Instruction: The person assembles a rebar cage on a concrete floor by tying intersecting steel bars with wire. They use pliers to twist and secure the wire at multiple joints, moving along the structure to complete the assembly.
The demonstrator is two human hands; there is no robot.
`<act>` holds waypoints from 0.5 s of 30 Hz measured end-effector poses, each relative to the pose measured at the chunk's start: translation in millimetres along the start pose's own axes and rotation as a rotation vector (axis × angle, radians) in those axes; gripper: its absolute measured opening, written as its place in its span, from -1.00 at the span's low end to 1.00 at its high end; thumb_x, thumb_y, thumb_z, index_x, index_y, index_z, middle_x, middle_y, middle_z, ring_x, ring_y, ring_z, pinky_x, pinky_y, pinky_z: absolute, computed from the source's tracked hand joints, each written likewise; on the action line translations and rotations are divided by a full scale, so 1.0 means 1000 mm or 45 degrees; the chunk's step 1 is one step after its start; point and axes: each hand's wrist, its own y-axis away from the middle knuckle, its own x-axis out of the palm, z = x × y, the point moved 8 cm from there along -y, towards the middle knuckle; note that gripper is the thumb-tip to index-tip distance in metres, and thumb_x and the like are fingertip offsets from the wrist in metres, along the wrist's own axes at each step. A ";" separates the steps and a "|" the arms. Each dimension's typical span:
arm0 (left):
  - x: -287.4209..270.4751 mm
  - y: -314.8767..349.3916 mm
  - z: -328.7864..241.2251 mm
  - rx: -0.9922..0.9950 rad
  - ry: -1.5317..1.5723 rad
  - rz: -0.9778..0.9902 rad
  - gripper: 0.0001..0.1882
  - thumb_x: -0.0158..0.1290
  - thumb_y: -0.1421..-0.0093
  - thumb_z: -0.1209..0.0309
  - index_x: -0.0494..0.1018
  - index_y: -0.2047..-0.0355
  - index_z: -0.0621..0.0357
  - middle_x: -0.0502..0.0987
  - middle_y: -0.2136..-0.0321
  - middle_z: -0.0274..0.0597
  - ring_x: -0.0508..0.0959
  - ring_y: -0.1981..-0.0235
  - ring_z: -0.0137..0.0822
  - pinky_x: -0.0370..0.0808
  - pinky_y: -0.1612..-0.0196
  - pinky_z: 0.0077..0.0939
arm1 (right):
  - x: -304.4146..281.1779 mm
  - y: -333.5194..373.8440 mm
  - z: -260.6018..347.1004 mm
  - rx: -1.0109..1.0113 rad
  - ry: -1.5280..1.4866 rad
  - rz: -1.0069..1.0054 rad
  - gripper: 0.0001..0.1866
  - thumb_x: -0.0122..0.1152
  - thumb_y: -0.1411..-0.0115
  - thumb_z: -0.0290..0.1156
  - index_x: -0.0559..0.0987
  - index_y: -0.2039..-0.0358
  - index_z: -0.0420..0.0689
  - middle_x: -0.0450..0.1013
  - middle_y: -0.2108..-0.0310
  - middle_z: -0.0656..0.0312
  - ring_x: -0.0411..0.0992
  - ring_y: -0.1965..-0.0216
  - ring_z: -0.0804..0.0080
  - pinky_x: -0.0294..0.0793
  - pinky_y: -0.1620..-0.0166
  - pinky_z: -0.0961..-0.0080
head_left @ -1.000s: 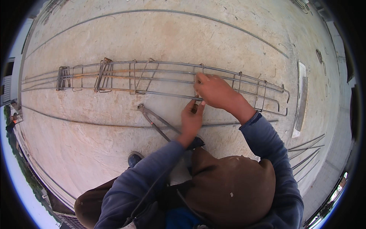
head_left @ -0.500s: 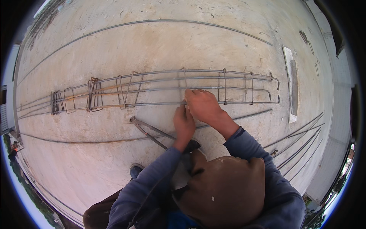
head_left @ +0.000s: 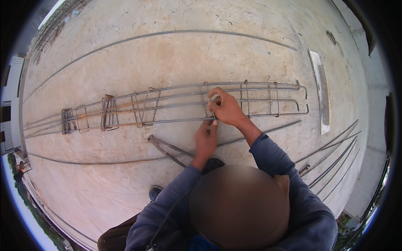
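A long rebar cage [head_left: 176, 121] of straight bars and wire stirrups lies across the concrete. At its near bar, right of the middle, my left hand [head_left: 206, 141] is closed, with thumb and fingertips pinched against the bar. Whatever lies between those fingertips is too small to make out. Just above it and to the right, my right hand [head_left: 228, 109] is over the cage with its fingers curled together, beside a stirrup [head_left: 205, 100]. A thin piece shows between the two hands, perhaps tie wire. Left of my left forearm lies a long two-handled tool [head_left: 167, 146], like bolt cutters.
A single long rod [head_left: 104, 162] runs under my arms. Another rod [head_left: 180, 32] lies beyond the cage. Several loose bars [head_left: 335, 154] fan out at the right, below a pale board with a metal strip [head_left: 321, 94]. Bundled stirrups [head_left: 107, 113] sit on the cage's left part.
My right hand has lifted slightly off the near bar, its fingers now curled above it. My left hand stays at the bar. The whole view has shifted a little.
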 end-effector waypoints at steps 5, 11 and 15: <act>0.005 0.003 -0.007 0.145 0.087 -0.073 -0.57 0.05 -0.58 0.14 0.57 -0.05 0.34 0.66 0.34 0.03 0.54 0.48 -0.30 0.47 0.34 -0.28 | -0.005 0.006 0.003 0.030 -0.072 -0.055 -0.57 0.30 -0.45 -0.36 0.45 -0.23 -0.21 0.70 0.34 0.09 0.59 0.36 0.42 0.55 0.19 0.34; 0.014 0.006 -0.006 0.180 0.129 -0.085 -0.58 -0.02 -0.63 0.20 0.55 -0.17 0.34 0.70 0.10 -0.05 0.54 0.20 -0.44 0.50 0.09 -0.39 | -0.008 0.004 -0.015 0.117 -0.080 -0.031 -0.53 0.29 -0.44 -0.33 0.51 -0.25 -0.32 0.73 0.24 0.00 0.71 0.27 0.25 0.62 0.13 0.28; 0.017 0.008 -0.008 0.109 0.153 -0.063 -0.58 -0.04 -0.64 0.19 0.54 -0.16 0.34 0.68 0.14 -0.10 0.51 0.27 -0.47 0.49 0.14 -0.42 | -0.006 -0.001 -0.011 0.082 -0.093 0.062 -0.58 0.29 -0.44 -0.32 0.55 -0.19 -0.30 0.73 0.22 0.00 0.72 0.25 0.21 0.63 0.13 0.27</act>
